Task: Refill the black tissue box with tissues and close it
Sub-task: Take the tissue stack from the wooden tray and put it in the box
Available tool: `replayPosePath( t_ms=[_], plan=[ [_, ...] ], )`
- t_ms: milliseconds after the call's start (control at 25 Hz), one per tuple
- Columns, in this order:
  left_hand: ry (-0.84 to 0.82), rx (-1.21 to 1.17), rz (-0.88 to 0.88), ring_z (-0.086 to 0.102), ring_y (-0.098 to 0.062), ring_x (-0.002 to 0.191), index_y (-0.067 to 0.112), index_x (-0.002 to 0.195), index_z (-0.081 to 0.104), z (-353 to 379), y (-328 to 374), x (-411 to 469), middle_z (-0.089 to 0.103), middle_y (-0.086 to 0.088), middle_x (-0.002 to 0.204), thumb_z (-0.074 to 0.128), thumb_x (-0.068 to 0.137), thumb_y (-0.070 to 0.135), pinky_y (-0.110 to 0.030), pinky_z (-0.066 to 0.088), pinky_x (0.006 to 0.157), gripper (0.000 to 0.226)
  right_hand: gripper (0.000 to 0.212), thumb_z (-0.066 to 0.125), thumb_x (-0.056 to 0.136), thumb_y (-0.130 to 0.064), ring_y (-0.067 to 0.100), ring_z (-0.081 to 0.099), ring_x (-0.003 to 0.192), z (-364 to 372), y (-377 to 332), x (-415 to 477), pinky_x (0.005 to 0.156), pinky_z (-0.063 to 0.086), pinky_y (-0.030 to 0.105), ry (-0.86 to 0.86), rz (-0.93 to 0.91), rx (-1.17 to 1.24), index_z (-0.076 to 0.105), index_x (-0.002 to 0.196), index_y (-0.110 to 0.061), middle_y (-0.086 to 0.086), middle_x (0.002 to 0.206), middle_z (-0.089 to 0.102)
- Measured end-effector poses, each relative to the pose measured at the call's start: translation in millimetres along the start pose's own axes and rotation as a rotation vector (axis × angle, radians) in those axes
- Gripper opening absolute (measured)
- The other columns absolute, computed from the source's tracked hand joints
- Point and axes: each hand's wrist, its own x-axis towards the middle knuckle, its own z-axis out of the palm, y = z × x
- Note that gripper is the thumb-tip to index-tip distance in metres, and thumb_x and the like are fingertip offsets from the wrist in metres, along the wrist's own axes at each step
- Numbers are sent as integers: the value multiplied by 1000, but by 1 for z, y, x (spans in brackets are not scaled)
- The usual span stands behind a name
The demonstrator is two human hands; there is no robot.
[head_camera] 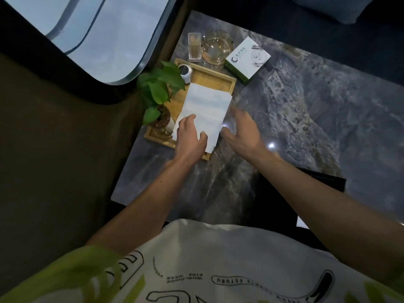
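A white stack of tissues (pixel 205 106) lies on a wooden tray (pixel 215 80) at the left side of a grey marble table (pixel 306 110). My left hand (pixel 190 136) rests on the near end of the stack, fingers over its top and thumb at its side. My right hand (pixel 242 130) hovers just right of the stack, fingers spread, holding nothing. A black box-like shape (pixel 290 193) sits at the table's near edge under my right forearm, mostly hidden in shadow.
On the tray stand a green leafy plant in a glass pot (pixel 159 99) and a small white round object (pixel 185 73). Behind it are a clear toothpick holder (pixel 194 48), a glass ashtray (pixel 216 48) and a white-and-green box (pixel 247 60). A dark sofa lies left.
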Motion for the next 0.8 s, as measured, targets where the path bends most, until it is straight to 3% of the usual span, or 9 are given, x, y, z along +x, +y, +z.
replayPosePath(
  t_ms=[200, 280, 360, 520, 680, 800],
  plan=[
    [-73, 42, -92, 26, -31, 140, 11, 148, 20, 0, -2, 40, 17, -12, 155, 49, 93, 19, -40, 30, 111, 63, 43, 62, 90, -17, 10, 52, 97, 12, -6, 26, 61, 36, 3, 29, 229, 254, 48, 130, -7, 4, 117, 59],
    [-70, 41, -140, 26, -30, 140, 11, 149, 18, 1, -2, 55, 16, -12, 156, 50, 93, 18, -39, 29, 112, 65, 46, 64, 89, -24, 17, 58, 101, 19, -2, 40, 69, 47, 16, -14, 403, 330, 47, 128, -7, 1, 111, 58],
    [-79, 42, -182, 22, -32, 142, 10, 150, 15, 3, -3, 67, 13, -13, 156, 52, 92, 17, -41, 26, 116, 69, 44, 66, 87, -29, 20, 61, 102, 28, 3, 52, 72, 48, 28, -54, 502, 323, 52, 123, -8, 1, 109, 61],
    [-111, 90, -283, 14, -34, 144, 14, 151, 12, 8, 3, 80, 9, -13, 158, 52, 91, 13, -44, 23, 117, 72, 34, 70, 84, -24, 20, 67, 97, 43, 10, 65, 59, 48, 20, -100, 507, 378, 65, 115, -10, 4, 111, 70],
    [-85, 76, -363, 28, -35, 138, 10, 145, 24, 4, 8, 89, 19, -16, 151, 55, 89, 7, -46, 28, 111, 64, 39, 72, 81, -21, 22, 64, 102, 46, 16, 68, 84, 57, 38, -60, 607, 440, 58, 116, -10, 5, 116, 65],
    [-83, 5, -381, 34, -35, 135, 8, 144, 24, 2, 4, 94, 27, -18, 147, 57, 87, 7, -42, 33, 112, 66, 37, 72, 81, -19, 27, 65, 103, 44, 22, 70, 88, 56, 47, -70, 656, 511, 58, 114, -9, 9, 116, 66]
  ],
)
